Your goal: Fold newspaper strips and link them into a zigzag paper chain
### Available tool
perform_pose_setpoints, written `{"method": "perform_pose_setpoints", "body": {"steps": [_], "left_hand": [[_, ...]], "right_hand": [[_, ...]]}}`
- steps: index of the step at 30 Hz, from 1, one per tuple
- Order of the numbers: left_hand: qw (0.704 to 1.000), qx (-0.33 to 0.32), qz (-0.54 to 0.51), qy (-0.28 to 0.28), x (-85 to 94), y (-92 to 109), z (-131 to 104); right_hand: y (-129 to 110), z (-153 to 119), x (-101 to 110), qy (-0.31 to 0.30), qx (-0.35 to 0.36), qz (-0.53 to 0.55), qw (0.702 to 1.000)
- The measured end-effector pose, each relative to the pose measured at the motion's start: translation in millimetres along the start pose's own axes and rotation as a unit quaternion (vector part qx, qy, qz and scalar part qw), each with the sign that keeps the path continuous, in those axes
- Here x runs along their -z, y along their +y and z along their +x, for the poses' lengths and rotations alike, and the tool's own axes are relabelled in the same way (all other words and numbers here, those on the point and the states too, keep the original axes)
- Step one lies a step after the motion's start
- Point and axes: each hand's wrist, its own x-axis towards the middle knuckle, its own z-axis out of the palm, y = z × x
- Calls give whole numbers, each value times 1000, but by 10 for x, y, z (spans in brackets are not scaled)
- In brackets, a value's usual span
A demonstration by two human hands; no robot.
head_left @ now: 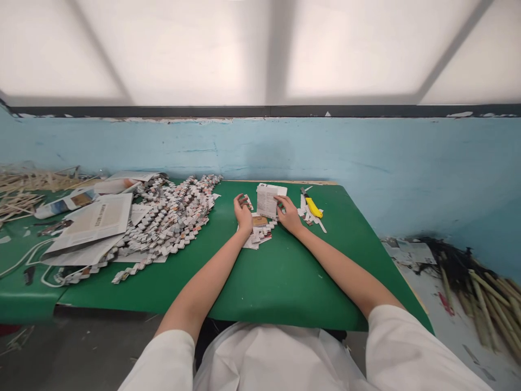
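Printed paper pieces point(266, 202) stand upright between my hands, above the green table. My right hand point(288, 214) grips their right edge with its fingers. On the left, my left hand point(243, 213) is raised with curled fingers beside a small paper piece point(249, 202); whether it holds that piece is too small to tell. Beneath and between both hands lies a small pile of paper strips point(259, 234). A yellow-handled cutter point(313, 207) rests on paper scraps to the right of my right hand.
A big heap of folded paper chains point(169, 217) covers the table's left part. Newspaper sheets point(101, 220), a white cord point(30, 255) and thin sticks point(20, 203) lie farther left. A blue wall point(366, 163) stands behind the green table point(280, 288). Bamboo poles point(484, 309) lie on the floor at right.
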Motion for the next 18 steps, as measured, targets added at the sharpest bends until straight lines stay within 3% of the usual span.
{"method": "perform_pose_setpoints", "body": {"steps": [2, 5, 9, 12, 16, 18], "left_hand": [[999, 45, 8, -6, 8, -42, 39], [998, 41, 43, -24, 19, -67, 45], [985, -55, 130, -99, 2, -27, -21], [967, -114, 135, -182, -31, 30, -87], [964, -64, 53, -254, -53, 91, -164], [957, -64, 62, -274, -59, 102, -185]], "right_hand": [[43, 0, 2, 10, -18, 4, 1000], [97, 8, 7, 21, -38, 8, 999], [90, 39, 11, 38, -75, 3, 996], [48, 60, 13, 22, -97, 38, 994], [34, 60, 20, 10, -135, 78, 988], [48, 53, 24, 7, -163, 90, 983]]}}
